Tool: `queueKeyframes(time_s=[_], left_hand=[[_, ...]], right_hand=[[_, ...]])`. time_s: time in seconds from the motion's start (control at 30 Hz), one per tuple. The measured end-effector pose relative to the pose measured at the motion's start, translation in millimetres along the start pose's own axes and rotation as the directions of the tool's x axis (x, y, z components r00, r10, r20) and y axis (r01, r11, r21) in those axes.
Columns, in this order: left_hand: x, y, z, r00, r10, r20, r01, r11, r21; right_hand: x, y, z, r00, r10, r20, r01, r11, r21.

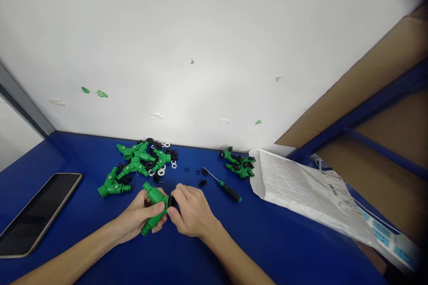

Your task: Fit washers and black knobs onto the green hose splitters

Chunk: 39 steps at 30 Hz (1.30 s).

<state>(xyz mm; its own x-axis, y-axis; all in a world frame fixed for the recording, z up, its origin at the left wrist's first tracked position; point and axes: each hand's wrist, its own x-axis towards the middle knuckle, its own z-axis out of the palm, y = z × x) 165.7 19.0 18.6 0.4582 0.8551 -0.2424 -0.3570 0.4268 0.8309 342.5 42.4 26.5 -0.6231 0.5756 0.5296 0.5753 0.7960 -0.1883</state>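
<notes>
My left hand point(138, 216) holds a green plastic Y-shaped hose connector point(154, 200) across its body. My right hand point(192, 210) pinches a black ring piece point(171, 201) at the connector's side arm, its fingers hiding most of it. Behind my hands lies a heap of similar green connectors point(137, 158) among small white washers point(161, 172) and black rings point(186, 169). A smaller heap of green connectors point(239, 163) sits further right. A screwdriver with a black and green handle point(230, 192) lies just beyond my right hand.
Everything lies on a blue tabletop point(267, 249) against a white wall point(200, 44). A dark tablet point(36, 213) lies at the left. A white plastic bag point(304, 191) lies at the right, below a cardboard-lined blue shelf frame point(354, 84).
</notes>
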Motion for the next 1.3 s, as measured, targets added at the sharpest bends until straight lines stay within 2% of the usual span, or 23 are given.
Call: queueKeyframes(time_s=[0.13,0.27,0.33,0.43,0.53,0.63,0.67,0.73,0.83,0.87,1.0,1.1,1.3], left_hand=[[-2,-3,8.2,0.998,0.029,0.048,-0.031,0.999,0.028],[-6,-5,10.5,0.991,0.112,0.075,-0.120,0.986,0.117],[-8,-5,9.7,0.984,0.156,0.084,-0.169,0.968,0.185],[-9,-4,8.3,0.974,0.215,0.077,-0.228,0.927,0.297],[-5,-4,7.0,0.970,0.240,0.028,-0.235,0.910,0.342],[0,-2,5.4,0.978,0.199,-0.070,-0.183,0.964,0.192],[1,-1,4.8,0.981,0.168,-0.096,-0.156,0.980,0.120],[2,2,3.7,0.987,0.097,-0.126,-0.098,0.995,-0.009],[2,5,2.8,0.988,0.035,-0.153,-0.056,0.990,-0.131],[2,6,2.7,0.987,0.024,-0.157,-0.049,0.985,-0.163],[3,8,2.2,0.989,-0.001,-0.150,-0.039,0.965,-0.259],[3,9,0.6,0.992,0.006,-0.130,-0.042,0.959,-0.281],[4,10,-3.4,0.994,-0.018,-0.107,-0.016,0.951,-0.310]], right_hand=[[-3,-3,10,0.990,-0.008,-0.140,0.008,1.000,-0.002],[-6,-8,13,0.975,0.067,-0.211,-0.042,0.992,0.117],[-7,-11,13,0.975,0.117,-0.189,-0.085,0.982,0.171],[-6,-15,11,0.977,0.194,-0.087,-0.165,0.951,0.262],[1,-12,3,0.979,0.205,0.020,-0.200,0.924,0.325],[9,8,-14,0.966,0.229,0.124,-0.258,0.903,0.344],[10,18,-20,0.955,0.273,0.119,-0.297,0.904,0.309],[8,43,-31,0.924,0.374,0.077,-0.381,0.912,0.149],[-2,75,-39,0.891,0.436,0.125,-0.425,0.899,-0.106],[-7,82,-38,0.888,0.439,0.136,-0.423,0.896,-0.132],[-16,90,-29,0.890,0.430,0.153,-0.406,0.899,-0.167],[-12,89,-23,0.891,0.429,0.151,-0.395,0.895,-0.208],[-1,96,-16,0.884,0.408,0.230,-0.363,0.907,-0.214]])
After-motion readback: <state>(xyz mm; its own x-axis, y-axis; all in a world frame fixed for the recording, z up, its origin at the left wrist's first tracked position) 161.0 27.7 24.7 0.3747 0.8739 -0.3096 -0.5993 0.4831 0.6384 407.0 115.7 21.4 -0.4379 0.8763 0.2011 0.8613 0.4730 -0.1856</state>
